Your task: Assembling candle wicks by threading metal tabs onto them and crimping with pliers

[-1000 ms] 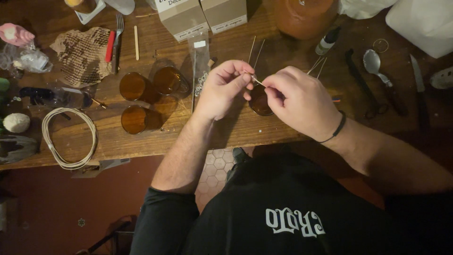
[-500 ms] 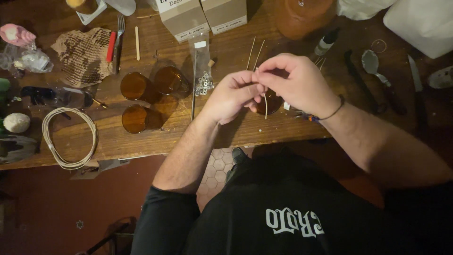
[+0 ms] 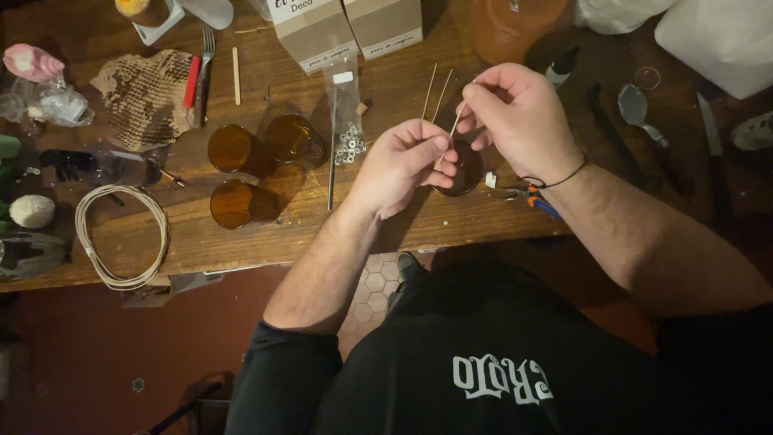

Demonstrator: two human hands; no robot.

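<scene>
A: So where do the hands stand right now?

B: Both are raised just above the wooden table (image 3: 241,242), close together. The left hand (image 3: 403,165) pinches the lower end of a thin pale wick (image 3: 456,126) between thumb and forefinger; the right hand (image 3: 515,117) pinches its upper end, the other fingers curled.

A: And the wick itself?

B: Stretched short between the two pinches, directly over a small dark glass jar (image 3: 465,171) that sits near the table's front edge.

A: Which step would you call it?

B: I'd judge the wick is being straightened or fitted at its base. Whether a metal tab is already on it, I cannot tell; the fingers hide that end.

A: What does the next move ask for?

B: Probably a steady, upright lowering into the jar's middle, keeping the wick taut. Three amber jars (image 3: 241,173) wait to the left, beside a clear bag of small metal pieces (image 3: 349,137) and a coil of cord (image 3: 121,234).
</scene>
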